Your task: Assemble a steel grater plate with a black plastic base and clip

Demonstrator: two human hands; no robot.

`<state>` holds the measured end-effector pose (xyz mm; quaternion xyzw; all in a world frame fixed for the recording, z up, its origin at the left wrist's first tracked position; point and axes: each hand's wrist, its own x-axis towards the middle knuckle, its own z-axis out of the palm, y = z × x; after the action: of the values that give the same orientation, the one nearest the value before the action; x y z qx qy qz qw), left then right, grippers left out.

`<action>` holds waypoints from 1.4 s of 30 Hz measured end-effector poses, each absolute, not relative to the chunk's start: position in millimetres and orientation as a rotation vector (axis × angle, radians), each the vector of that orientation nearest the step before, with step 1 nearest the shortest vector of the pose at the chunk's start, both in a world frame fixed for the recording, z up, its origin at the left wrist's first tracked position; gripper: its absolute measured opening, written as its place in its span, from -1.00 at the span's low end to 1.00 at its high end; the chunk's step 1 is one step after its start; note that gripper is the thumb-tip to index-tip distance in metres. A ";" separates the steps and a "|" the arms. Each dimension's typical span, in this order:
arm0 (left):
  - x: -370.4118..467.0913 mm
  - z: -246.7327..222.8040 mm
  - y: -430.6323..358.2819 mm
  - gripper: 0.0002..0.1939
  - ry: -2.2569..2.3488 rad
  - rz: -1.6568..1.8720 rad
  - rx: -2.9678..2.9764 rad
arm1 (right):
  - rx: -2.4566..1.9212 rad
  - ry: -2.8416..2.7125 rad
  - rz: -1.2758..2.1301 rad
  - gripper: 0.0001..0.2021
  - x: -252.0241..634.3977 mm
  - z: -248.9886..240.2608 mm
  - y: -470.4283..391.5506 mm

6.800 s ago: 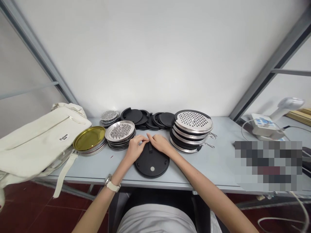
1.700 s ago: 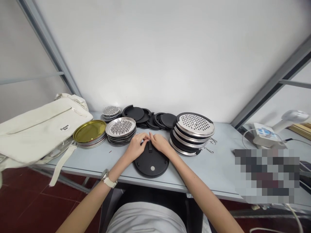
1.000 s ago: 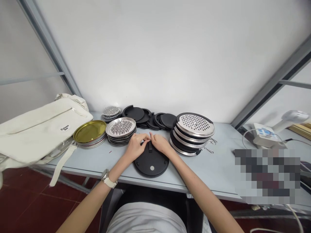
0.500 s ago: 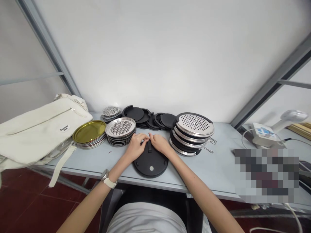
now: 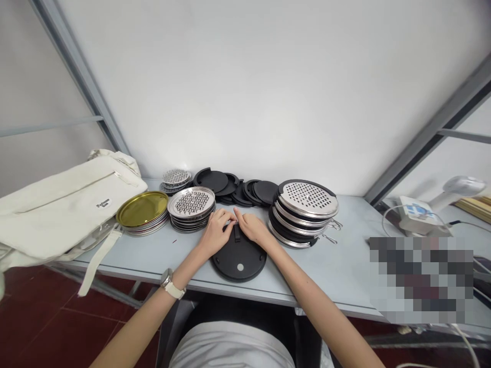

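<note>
A round black disc lies flat near the table's front edge, with a short dark tab and a pale round spot on its face. My left hand pinches at its far rim, fingertips pressed together on something too small to make out. Beside it, my right hand is closed at the same spot, its thumb and fingers near the left fingertips. What it grips is hidden. Close on the right stands a stack of perforated metal grater discs set in black rims, with wire loops sticking out.
Left of my hands stand stacked grater discs and gold-topped round plates. Smaller graters and black round holders lie along the wall. A cream bag covers the left end. At right are a white box and a handheld device.
Both hands stay at the disc's far rim with barely any finger movement. The whole view has shifted very slightly.
</note>
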<state>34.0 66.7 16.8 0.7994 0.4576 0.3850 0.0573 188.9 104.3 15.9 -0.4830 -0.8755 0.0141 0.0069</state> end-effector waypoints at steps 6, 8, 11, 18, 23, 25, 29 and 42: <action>33.7 17.3 67.1 -0.88 1.265 1.199 2.338 | -1.556 -2.687 0.090 -0.55 186.6 17.5 104.8; 33.1 16.7 67.6 -0.88 1.274 1.211 2.334 | -1.576 -2.664 0.114 -0.54 185.3 19.1 104.3; 32.2 15.8 68.1 -0.88 1.291 1.214 2.338 | -1.610 -2.631 0.159 -0.47 183.7 22.8 102.3; 31.7 14.1 68.1 -0.87 1.306 1.228 2.377 | -1.625 -2.624 0.186 -0.51 183.7 30.4 97.0; 31.6 14.2 68.2 -0.86 1.298 1.224 2.362 | -1.622 -2.632 0.152 -0.54 183.4 24.8 100.1; 31.6 15.0 68.0 -0.86 1.297 1.221 2.358 | -1.623 -2.641 0.132 -0.54 183.0 22.0 101.7; 32.0 16.3 67.6 -0.85 1.303 1.223 2.347 | -1.612 -2.678 0.087 -0.56 183.1 19.0 102.9; 32.1 13.9 71.5 -0.83 1.294 1.235 2.306 | -1.635 -2.644 0.132 -0.58 183.0 15.7 105.5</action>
<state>32.1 71.5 13.9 0.7852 0.4407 0.4205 0.1115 183.0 105.5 15.7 -0.5254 -0.8497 0.0425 0.0150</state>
